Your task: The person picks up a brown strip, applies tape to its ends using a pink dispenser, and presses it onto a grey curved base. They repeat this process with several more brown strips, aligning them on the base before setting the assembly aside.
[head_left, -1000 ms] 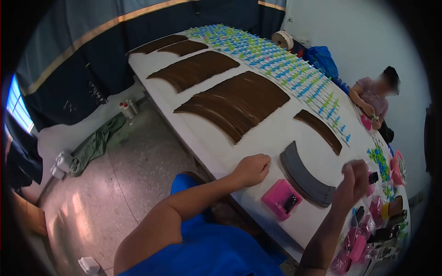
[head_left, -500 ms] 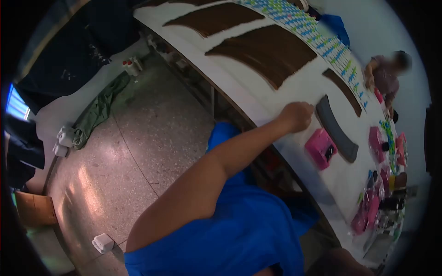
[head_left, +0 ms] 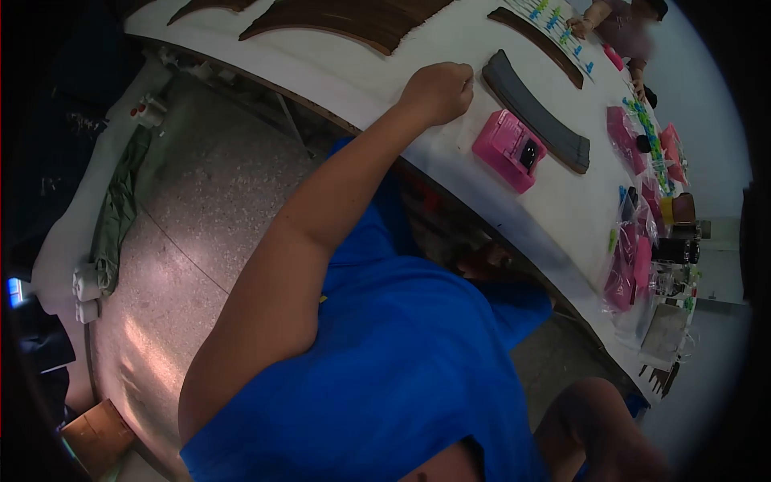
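Observation:
My left hand (head_left: 440,92) is over the white table, its fingers curled closed; anything inside them is hidden. Just right of it lies a curved dark grey piece (head_left: 536,112), with a small gap between them. A pink open box (head_left: 509,151) with a black item in it sits below the grey piece. Beyond, a narrow curved brown strip (head_left: 538,46) lies flat. My right arm shows bent at the lower right, and its hand is out of view.
Large brown pieces (head_left: 345,20) lie along the table's far side. A co-worker's hand (head_left: 580,28) is by the blue and green clips at the upper right. Pink plastic-wrapped items (head_left: 626,273) and black-lidded jars (head_left: 675,251) stand at the right. A brown box (head_left: 98,438) is on the floor.
The view has shifted, so the table and its items appear higher and further left. My left hand stays closed beside the grey piece. More of my bent right arm shows.

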Demonstrator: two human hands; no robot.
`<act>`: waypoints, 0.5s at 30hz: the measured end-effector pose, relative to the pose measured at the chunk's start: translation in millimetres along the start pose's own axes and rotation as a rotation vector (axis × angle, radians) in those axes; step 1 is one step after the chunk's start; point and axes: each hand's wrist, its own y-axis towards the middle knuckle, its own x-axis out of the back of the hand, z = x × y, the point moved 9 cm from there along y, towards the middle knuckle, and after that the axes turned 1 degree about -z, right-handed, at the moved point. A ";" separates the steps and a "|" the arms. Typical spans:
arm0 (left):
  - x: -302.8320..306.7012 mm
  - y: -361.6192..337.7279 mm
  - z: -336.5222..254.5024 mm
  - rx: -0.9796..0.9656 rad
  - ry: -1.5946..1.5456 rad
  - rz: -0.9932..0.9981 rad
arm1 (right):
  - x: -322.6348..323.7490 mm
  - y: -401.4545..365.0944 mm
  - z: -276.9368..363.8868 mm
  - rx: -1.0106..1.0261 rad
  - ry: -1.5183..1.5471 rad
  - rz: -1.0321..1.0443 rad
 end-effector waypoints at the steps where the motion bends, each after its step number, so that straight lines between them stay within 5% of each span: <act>1: 3.1 -0.2 -0.9 0.013 -0.009 0.002 | 4.8 -0.8 -7.0 0.012 0.017 -0.017; 15: 8.8 -3.3 -15.2 -0.001 0.060 0.018 | 76.6 -21.1 -76.3 0.170 0.110 -0.272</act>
